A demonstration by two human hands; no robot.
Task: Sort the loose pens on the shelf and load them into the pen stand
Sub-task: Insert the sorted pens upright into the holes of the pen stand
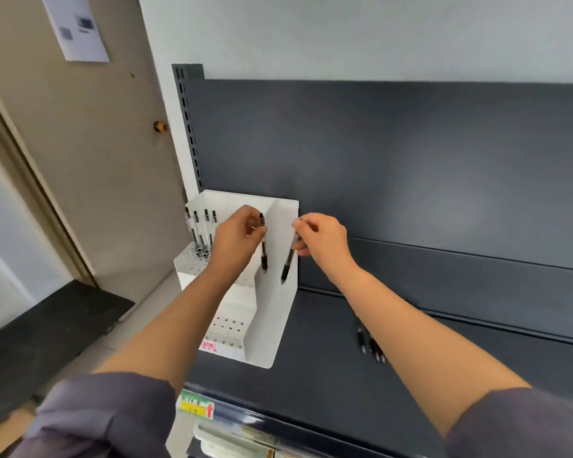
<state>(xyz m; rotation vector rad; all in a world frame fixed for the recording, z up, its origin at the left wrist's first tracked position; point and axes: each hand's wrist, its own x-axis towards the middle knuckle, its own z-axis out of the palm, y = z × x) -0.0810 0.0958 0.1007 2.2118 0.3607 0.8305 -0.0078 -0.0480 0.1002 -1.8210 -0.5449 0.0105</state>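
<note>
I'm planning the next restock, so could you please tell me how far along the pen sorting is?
Four standing pens already sit at the back left of the pen stand. The left hand holds a pen and the right hand another pen near it. A few loose pens lie on the shelf.

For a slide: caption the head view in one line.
Left hand and right hand each pinch a black pen at the white pen stand.

Shop: gondola shelf [411, 342], price label [196, 408].
</note>
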